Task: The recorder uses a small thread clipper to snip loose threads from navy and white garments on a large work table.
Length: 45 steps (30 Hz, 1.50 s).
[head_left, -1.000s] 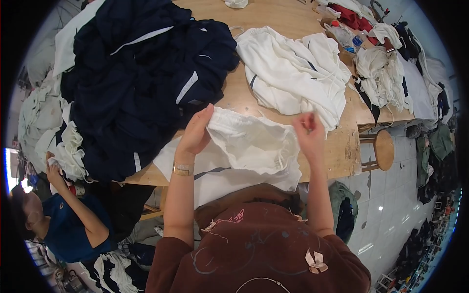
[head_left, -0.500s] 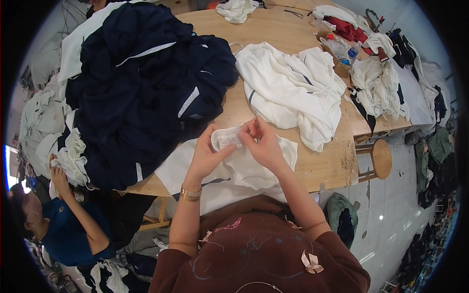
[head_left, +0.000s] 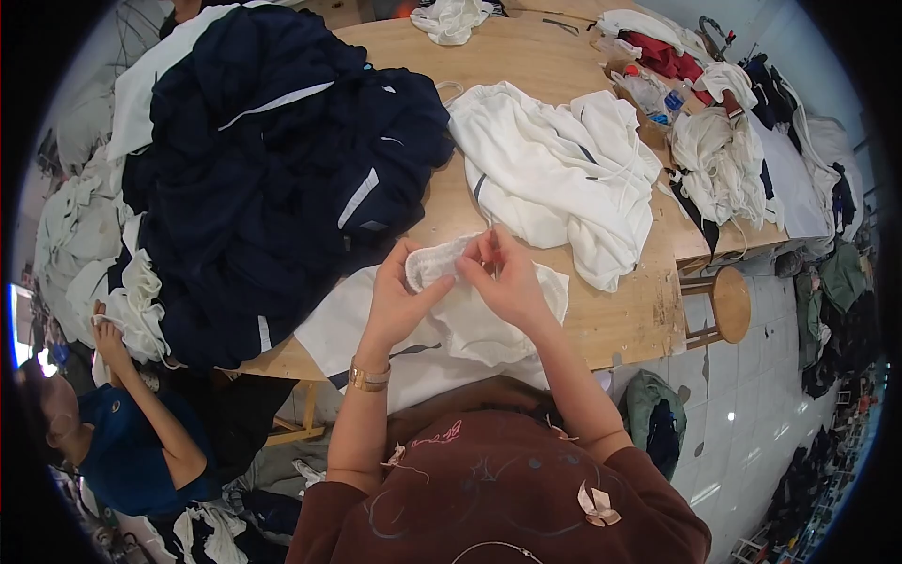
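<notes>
Head view: the left hand [head_left: 399, 301] has its grip closed on the gathered white garment [head_left: 493, 331] above the counter [head_left: 648, 305]; the right hand [head_left: 510, 287] bends beside it, grip unclear to me. Edge-work, seemingly; the next move calls for steadiness.

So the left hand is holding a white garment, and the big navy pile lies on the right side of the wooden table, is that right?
Not quite: the head view shows the big navy pile on the left side of the wooden table. The left hand does hold a white garment.
</notes>
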Tool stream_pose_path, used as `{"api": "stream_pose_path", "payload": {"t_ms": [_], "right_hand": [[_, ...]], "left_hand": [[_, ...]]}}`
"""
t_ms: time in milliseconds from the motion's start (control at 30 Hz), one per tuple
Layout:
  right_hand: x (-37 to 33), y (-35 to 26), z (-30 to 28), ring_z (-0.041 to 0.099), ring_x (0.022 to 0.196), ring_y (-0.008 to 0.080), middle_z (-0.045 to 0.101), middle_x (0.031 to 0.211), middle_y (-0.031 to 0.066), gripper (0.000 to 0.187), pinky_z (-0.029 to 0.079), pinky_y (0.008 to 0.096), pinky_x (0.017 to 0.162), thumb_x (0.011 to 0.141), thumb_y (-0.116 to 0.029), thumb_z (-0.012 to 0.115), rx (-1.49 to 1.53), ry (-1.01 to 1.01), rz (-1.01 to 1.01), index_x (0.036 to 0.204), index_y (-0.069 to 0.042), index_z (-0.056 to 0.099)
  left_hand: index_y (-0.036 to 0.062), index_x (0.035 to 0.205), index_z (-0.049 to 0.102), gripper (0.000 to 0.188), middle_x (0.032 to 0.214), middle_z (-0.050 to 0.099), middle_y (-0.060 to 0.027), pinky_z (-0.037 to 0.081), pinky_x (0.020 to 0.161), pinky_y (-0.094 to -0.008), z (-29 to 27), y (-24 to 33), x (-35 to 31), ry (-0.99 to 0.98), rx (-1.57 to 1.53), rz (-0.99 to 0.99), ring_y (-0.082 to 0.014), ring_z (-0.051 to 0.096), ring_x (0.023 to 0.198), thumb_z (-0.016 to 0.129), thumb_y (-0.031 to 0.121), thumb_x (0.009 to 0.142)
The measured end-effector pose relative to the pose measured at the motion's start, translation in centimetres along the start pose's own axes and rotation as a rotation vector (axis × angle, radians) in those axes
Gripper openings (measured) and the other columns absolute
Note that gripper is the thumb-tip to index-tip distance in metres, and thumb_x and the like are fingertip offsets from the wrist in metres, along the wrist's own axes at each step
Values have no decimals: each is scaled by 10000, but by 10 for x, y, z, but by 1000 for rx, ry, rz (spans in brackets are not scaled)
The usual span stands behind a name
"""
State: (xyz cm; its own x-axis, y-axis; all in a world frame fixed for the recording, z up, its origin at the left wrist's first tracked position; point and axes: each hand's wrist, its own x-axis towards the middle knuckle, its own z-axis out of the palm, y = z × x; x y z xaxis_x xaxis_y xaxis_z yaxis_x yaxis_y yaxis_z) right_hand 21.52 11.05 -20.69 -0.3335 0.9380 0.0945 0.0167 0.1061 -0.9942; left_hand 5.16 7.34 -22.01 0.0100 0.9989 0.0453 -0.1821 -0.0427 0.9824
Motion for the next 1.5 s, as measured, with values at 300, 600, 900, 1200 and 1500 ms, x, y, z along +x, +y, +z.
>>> {"api": "stream_pose_path", "payload": {"t_ms": [300,600,900,1200,1500], "right_hand": [[-9,-12,-8,435,635,76,525,777,18,261,375,227,565,824,-11,593,166,-133,10,741,-71,353],[-11,-3,-26,496,585,158,516,709,71,257,391,311,530,887,-248,556,-173,-133,-56,808,-47,416],[-9,-18,-37,545,605,305,550,684,111,372,401,385,540,849,-416,554,-802,-243,-274,807,-49,509],[-7,-21,-37,541,606,285,530,665,84,320,395,365,537,795,-357,620,-857,-247,-327,759,-59,512],[-2,-22,-40,585,628,286,599,718,86,390,428,377,531,846,-464,524,-939,-317,-370,864,-75,534]], "left_hand": [[38,914,498,246,839,580,-3,438,651,-193,-3,2,0,1,18,-7,-42,531,748,692,42,763],[35,923,518,201,834,589,-1,435,675,-196,-9,4,5,-5,-117,-38,-47,536,758,662,109,804],[8,990,552,226,876,599,-19,439,723,-213,-11,10,7,-43,-172,-143,-69,546,785,642,125,819],[17,1002,532,224,898,605,-34,494,710,-224,-14,7,9,-79,-158,-165,-77,586,786,634,120,832],[19,1001,526,234,881,592,-25,492,695,-219,-10,14,9,-107,-173,-185,-76,581,778,643,118,825]]}}
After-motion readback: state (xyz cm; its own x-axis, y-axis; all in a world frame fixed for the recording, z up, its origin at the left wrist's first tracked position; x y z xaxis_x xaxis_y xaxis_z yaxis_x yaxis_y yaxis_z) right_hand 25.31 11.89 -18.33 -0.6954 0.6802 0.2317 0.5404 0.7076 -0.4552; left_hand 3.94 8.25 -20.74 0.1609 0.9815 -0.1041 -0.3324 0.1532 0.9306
